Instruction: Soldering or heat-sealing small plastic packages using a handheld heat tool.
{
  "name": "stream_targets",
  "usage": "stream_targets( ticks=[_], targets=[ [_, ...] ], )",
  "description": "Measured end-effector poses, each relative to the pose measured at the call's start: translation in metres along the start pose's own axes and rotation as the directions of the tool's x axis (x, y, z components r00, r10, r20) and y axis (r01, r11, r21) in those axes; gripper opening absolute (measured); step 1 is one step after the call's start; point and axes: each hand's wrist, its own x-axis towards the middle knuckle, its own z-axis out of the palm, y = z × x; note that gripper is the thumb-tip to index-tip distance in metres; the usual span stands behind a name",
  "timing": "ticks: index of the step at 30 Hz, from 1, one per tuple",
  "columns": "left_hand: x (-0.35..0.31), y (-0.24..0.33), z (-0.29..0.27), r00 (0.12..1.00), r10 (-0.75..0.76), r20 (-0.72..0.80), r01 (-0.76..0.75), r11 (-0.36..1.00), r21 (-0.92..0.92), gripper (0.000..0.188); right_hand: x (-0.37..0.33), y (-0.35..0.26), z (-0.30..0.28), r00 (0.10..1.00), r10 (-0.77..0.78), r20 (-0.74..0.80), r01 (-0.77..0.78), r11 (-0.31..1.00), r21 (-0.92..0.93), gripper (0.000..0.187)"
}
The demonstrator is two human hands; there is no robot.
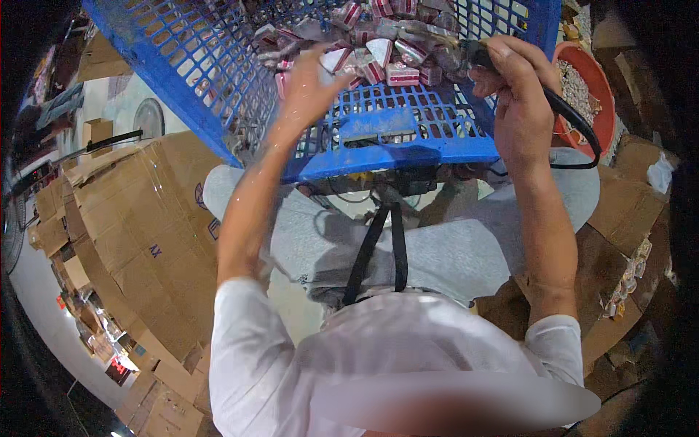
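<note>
Spread fingers mark the left hand [309, 87], which reaches over the near rim of a blue plastic crate [408, 138] at 12 o'clock and rests among small wrapped packets [393, 54], red and white, heaped inside; whether it pinches one cannot be told. At 9 o'clock, flattened cardboard boxes [131, 233] lie stacked beside the seated person's grey trousers [437, 247]. Black straps [378, 247] hang down between the knees at the centre. Toward 1 o'clock the right hand [513, 95] is curled tight around a dark tool with a black cable [575, 120] looping off its wrist side, its tip just over the packets. Behind that hand, at 2 o'clock, sits a red basin [608, 80] holding pale small pieces.
</note>
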Motion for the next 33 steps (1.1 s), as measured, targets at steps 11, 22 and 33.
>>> stream_targets(
  ticks=[11, 22, 33],
  targets=[
    [0.042, -0.068, 0.166, 0.888, 0.379, 0.263, -0.423, 0.896, 0.137, 0.054, -0.005, -0.009, -0.002, 0.995, 0.013, -0.102, -0.015, 1.000, -0.020, 0.023],
    [0.041, -0.070, 0.164, 0.900, 0.161, 0.404, -0.295, 0.908, 0.297, 0.050, 0.001, 0.011, 0.004, 1.000, 0.018, 0.002, -0.018, 0.992, -0.126, 0.024],
    [0.016, -0.022, 0.089, 0.991, -0.029, 0.128, 0.080, 0.906, -0.415, 0.050, -0.001, 0.010, 0.011, 0.996, 0.000, 0.092, 0.011, 0.993, -0.118, 0.026]
  ],
)
